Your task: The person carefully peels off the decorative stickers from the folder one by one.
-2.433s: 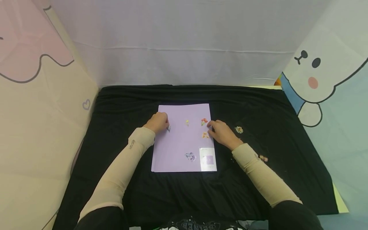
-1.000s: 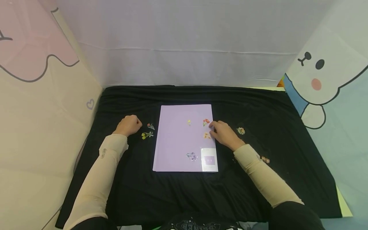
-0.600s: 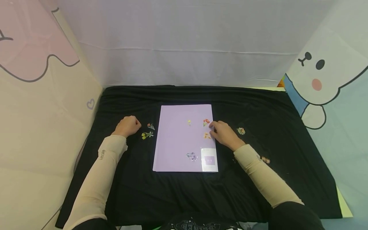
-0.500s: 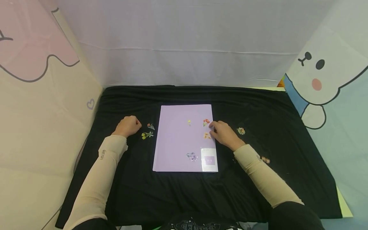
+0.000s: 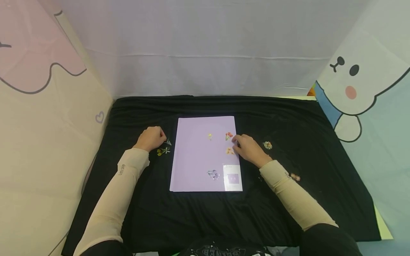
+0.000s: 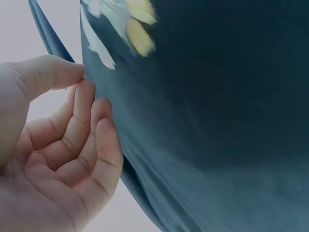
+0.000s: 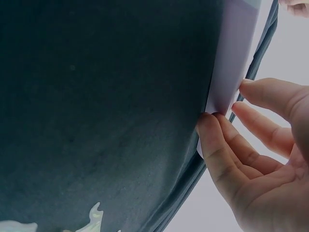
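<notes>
A lavender folder (image 5: 198, 156) lies on black cloth, with small flower stickers on its cover: a yellow one (image 5: 209, 136), a red bouquet (image 5: 229, 136), an orange one (image 5: 230, 151) and a purple one (image 5: 213, 174). My left hand (image 5: 151, 138) is left of it, thumb and fingertips meeting. Its fingertips overlap the bloom end of a tulip sticker (image 5: 168, 142) in the head view; nothing shows between them in the left wrist view. Just below lies a yellow flower sticker (image 5: 163, 151). My right hand (image 7: 260, 145) rests with bent, relaxed fingers against the folder's right edge (image 7: 231, 58).
Right of the folder, a pale flower sticker (image 5: 267, 145) and a pinkish one (image 5: 295, 177) lie on the black cloth (image 5: 205, 217). A white label (image 5: 227, 185) sits at the folder's lower right corner. Printed cloth hangings surround the table.
My left hand went from the folder's left edge out to the cloth on the left, paused, then shifted right to the tulip sticker. The right hand has stayed at the folder's edge.
</notes>
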Tool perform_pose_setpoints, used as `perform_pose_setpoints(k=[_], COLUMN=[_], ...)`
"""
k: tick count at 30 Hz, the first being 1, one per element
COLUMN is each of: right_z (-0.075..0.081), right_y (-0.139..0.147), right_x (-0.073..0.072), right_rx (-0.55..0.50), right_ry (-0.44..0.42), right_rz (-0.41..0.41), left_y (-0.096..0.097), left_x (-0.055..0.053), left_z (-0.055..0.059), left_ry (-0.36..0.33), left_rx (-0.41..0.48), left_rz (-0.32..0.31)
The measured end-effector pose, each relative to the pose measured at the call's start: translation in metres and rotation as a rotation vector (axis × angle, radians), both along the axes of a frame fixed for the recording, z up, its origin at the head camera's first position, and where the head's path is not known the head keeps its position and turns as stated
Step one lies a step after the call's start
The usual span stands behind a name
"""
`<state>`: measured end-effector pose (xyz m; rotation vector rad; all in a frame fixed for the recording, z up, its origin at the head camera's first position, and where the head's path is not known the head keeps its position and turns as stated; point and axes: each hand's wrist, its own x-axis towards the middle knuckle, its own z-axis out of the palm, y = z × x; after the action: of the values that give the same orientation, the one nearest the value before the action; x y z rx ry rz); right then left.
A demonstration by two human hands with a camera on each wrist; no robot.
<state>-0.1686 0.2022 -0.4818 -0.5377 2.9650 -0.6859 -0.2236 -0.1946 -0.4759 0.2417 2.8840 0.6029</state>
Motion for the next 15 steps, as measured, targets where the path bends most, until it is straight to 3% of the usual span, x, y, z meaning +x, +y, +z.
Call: perform_pose_setpoints(k=[15], right_z=[0.001], right_y=[-0.001], right_x=[0.001], right_rx=[-0.001], right_ry=[-0.002], right_rz=[-0.005], left_y=[0.074], left_x=[-0.017], left_z=[-0.002], left_ry=[0.085], left_rx=[-0.003], left_rz=[-0.135])
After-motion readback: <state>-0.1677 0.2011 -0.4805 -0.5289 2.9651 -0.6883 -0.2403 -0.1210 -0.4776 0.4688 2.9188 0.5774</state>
